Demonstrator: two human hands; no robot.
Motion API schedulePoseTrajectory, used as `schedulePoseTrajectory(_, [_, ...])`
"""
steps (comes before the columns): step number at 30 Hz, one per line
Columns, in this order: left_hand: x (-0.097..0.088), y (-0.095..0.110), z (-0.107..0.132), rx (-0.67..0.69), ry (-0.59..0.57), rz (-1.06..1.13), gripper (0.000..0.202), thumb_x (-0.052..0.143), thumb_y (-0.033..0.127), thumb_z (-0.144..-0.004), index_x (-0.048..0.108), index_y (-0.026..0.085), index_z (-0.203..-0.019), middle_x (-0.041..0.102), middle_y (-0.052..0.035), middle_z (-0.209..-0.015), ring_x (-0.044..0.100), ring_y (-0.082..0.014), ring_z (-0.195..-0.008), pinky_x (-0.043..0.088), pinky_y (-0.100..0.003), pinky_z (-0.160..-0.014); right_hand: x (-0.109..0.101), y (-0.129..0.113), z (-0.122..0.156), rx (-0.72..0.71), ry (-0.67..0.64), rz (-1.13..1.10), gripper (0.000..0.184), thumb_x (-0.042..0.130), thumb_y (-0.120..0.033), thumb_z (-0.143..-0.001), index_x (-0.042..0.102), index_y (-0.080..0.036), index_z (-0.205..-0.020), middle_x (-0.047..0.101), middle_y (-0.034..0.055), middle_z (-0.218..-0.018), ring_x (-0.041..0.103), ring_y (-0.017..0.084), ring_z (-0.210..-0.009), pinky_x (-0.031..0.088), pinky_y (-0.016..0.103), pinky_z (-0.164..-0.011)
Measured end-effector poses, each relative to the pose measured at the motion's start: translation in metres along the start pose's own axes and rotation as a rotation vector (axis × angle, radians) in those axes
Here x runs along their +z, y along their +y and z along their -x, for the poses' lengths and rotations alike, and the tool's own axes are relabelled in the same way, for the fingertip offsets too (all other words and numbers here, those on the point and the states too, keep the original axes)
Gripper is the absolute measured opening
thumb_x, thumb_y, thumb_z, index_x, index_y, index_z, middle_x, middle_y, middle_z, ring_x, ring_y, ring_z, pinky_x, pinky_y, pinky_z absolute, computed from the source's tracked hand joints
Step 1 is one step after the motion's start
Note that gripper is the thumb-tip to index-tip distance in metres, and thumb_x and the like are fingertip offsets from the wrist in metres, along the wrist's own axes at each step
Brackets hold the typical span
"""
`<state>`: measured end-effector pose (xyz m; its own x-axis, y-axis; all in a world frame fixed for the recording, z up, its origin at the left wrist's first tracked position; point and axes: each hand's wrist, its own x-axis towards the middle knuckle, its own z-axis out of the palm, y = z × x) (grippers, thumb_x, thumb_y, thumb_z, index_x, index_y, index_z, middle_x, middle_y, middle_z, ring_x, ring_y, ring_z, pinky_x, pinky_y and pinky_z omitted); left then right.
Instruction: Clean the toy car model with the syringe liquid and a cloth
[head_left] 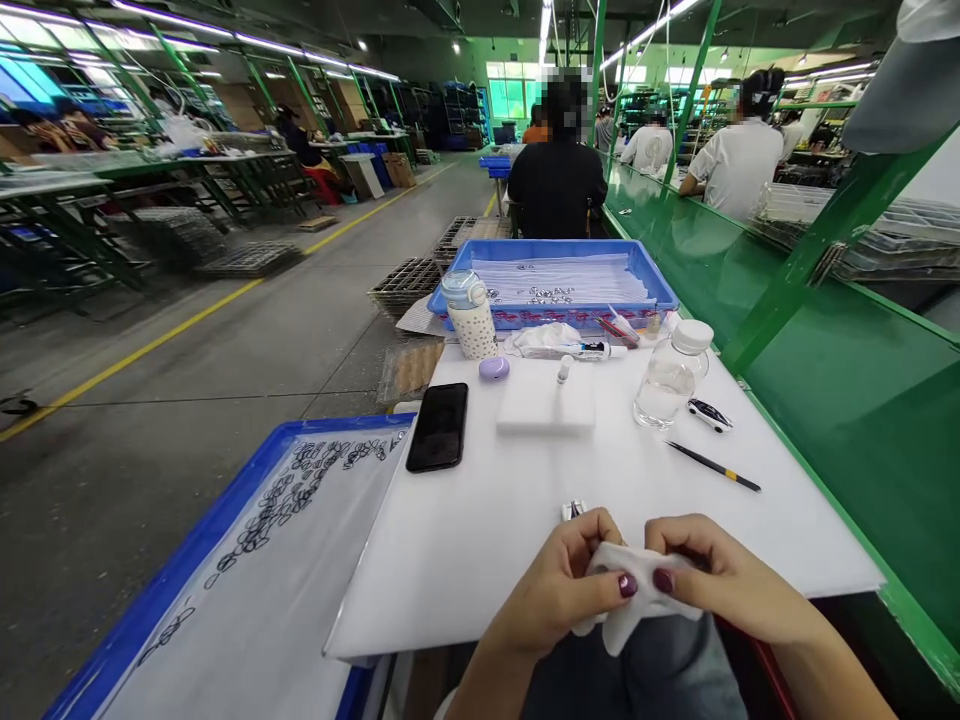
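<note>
Near the table's front edge, my left hand [566,575] is closed on one side of a crumpled white cloth [637,580]. My right hand [712,575] pinches the other side, both thumbs lying on top. Whether something small is wrapped inside the cloth is hidden. Just beyond my left fingers lies a small silver-and-white object [574,510], partly covered by the hand. Farther back on the white tabletop [480,560] is a white block [544,400] with a small white-capped piece [564,370] on it. A black pen-like tool [712,466] lies to the right.
A phone [437,427], a purple case [493,368], a speckled cup [471,315] and a clear bottle [673,375] stand or lie around. Behind is a blue tray [555,318]; another blue-rimmed tray [225,620] with black rings sits lower left. A person [559,170] sits ahead.
</note>
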<state>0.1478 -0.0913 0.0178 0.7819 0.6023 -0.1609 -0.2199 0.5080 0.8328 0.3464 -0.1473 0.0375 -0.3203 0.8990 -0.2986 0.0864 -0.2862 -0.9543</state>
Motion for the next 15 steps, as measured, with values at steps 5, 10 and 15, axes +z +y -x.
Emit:
schedulePoseTrajectory(5, [-0.003,-0.001,0.002,0.013,0.014,0.056,0.052,0.088,0.037,-0.066,0.041,0.020,-0.082,0.044,0.0078,-0.064,0.033,-0.0046,-0.054,0.026,-0.018,-0.049,0.005,0.011,-0.012,-0.062,0.023,-0.185,0.046,0.060,-0.058,-0.086,0.052,-0.016,-0.068,0.042,-0.0013,-0.065,0.037,0.012,-0.066,0.032,0.026,-0.064])
schedulePoseTrajectory(10, [-0.004,-0.003,0.002,0.057,-0.030,0.104,0.049,0.086,0.029,-0.069,0.041,0.020,-0.085,0.053,0.0051,-0.073,0.043,-0.0054,-0.060,0.035,-0.017,-0.055,0.017,0.017,-0.018,-0.005,0.096,-0.363,0.051,0.063,-0.061,-0.083,0.045,-0.017,-0.065,0.035,-0.0028,-0.062,0.032,0.010,-0.060,0.028,0.025,-0.058])
schedulePoseTrajectory(15, [-0.003,-0.001,0.005,0.059,0.019,-0.043,0.040,0.080,0.029,-0.074,0.046,0.020,-0.094,0.056,0.0029,-0.083,0.043,-0.0059,-0.063,0.033,-0.019,-0.057,0.002,0.003,-0.019,-0.228,0.462,-0.415,0.034,0.070,-0.045,-0.078,0.054,-0.017,-0.067,0.055,0.0047,-0.086,0.050,0.017,-0.077,0.042,0.028,-0.066])
